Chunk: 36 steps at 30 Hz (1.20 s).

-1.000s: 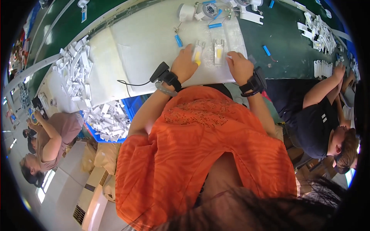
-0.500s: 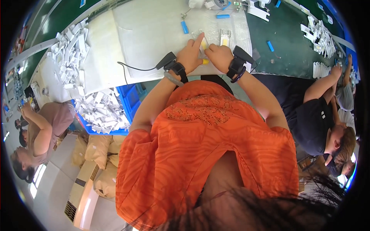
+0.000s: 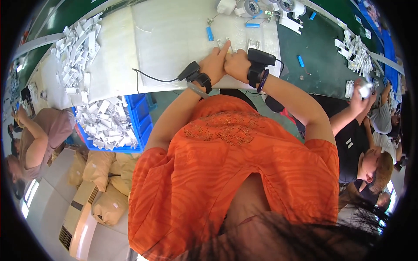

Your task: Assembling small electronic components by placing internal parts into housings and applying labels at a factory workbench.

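Close together at the near edge of the pale work mat (image 3: 174,48), my two hands bend over a small white plastic part (image 3: 223,42), mostly hidden beneath them. My left hand (image 3: 212,66) steadies this part, its index finger stretched along it and the other fingers curled. Right beside it, my right hand (image 3: 237,65) is closed, fingertips down at the same part; whatever it grips is hidden. A similar white part (image 3: 254,44) lies just beyond my right hand. Past my left hand lies a blue cylindrical battery (image 3: 210,34) with thin wires.
White lamp heads (image 3: 248,8) and another blue battery (image 3: 252,25) lie at the far side. White plastic pieces are heaped at left (image 3: 78,54) and right (image 3: 358,52). A blue crate (image 3: 138,119) of white pieces stands left of me. Co-workers sit on both sides.
My right hand has moved left, against my left hand, and its wrist has turned. A yellow spot between the hands is now hidden. The right-hand co-worker has raised a shiny white object.
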{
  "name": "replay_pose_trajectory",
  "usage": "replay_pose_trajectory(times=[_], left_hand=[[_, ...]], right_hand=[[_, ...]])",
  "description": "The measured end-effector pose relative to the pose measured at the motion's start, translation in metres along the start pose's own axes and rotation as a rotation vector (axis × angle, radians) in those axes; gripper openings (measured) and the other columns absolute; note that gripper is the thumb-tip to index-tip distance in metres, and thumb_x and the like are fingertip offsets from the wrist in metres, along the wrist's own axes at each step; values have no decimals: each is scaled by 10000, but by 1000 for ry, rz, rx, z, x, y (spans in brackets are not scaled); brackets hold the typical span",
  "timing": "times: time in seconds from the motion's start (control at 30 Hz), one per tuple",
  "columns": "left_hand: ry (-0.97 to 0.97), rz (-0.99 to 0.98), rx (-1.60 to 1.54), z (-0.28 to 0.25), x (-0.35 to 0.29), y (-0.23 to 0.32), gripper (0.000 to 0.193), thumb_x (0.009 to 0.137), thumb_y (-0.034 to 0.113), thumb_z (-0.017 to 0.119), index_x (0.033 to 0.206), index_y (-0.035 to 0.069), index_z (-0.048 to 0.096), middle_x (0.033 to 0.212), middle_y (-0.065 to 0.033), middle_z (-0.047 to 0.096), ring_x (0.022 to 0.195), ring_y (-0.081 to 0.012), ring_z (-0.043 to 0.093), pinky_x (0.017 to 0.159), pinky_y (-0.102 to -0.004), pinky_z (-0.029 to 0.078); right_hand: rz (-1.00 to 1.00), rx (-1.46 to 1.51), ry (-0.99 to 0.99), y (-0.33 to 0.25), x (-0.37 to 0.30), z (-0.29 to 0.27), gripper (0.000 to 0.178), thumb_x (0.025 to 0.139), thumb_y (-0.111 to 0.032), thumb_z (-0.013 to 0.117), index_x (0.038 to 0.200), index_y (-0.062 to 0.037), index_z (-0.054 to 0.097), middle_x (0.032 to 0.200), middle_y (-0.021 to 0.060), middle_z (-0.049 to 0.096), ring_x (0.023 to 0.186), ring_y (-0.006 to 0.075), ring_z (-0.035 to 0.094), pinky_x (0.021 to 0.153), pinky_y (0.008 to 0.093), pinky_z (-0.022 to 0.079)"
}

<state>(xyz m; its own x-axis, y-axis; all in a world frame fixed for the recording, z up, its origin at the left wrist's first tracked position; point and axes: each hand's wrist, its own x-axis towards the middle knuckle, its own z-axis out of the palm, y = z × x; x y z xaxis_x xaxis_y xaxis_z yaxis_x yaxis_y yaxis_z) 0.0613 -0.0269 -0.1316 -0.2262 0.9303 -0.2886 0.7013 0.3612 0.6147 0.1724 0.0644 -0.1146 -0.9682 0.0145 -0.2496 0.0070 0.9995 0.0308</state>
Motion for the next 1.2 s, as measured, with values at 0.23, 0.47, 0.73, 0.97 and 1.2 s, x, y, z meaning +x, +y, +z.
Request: replay_pose_trajectory(times=[0.23,0.47,0.73,0.97,1.2], left_hand=[[-12,-34,-14,0,1,0,790,788,222,688,1469,283,293,1064,-131,534,891,-353,620,704,-470,507],[-37,-17,-46,-3,1,-2,880,728,163,746,1466,319,293,1064,-106,531,902,-331,618,705,-452,513],[-93,-73,-15,-14,0,8,924,728,144,739,1486,333,244,1071,-122,528,877,-332,617,712,-427,528],[-113,-39,-31,-20,3,9,898,740,181,730,1486,311,248,1073,-124,529,877,-343,614,708,-439,526],[143,303,193,-3,20,30,982,640,250,795,1476,197,282,1254,-94,513,1141,-272,511,954,-415,420]], right_hand=[[-91,-44,-60,7,1,0,103,738,-101,619,770,-33,689,766,96,631,651,235,653,512,361,492],[-59,228,40,30,2,3,108,746,-87,614,803,-8,659,826,135,644,716,280,677,568,392,539],[300,478,300,86,-29,-6,174,791,-206,564,783,-55,649,758,127,624,679,349,621,620,453,506],[227,277,-549,64,-151,33,188,835,-261,594,821,-91,675,740,124,640,709,372,631,636,475,511],[406,446,288,54,-101,9,100,825,-135,558,867,-123,648,829,69,602,702,291,639,595,426,517]])
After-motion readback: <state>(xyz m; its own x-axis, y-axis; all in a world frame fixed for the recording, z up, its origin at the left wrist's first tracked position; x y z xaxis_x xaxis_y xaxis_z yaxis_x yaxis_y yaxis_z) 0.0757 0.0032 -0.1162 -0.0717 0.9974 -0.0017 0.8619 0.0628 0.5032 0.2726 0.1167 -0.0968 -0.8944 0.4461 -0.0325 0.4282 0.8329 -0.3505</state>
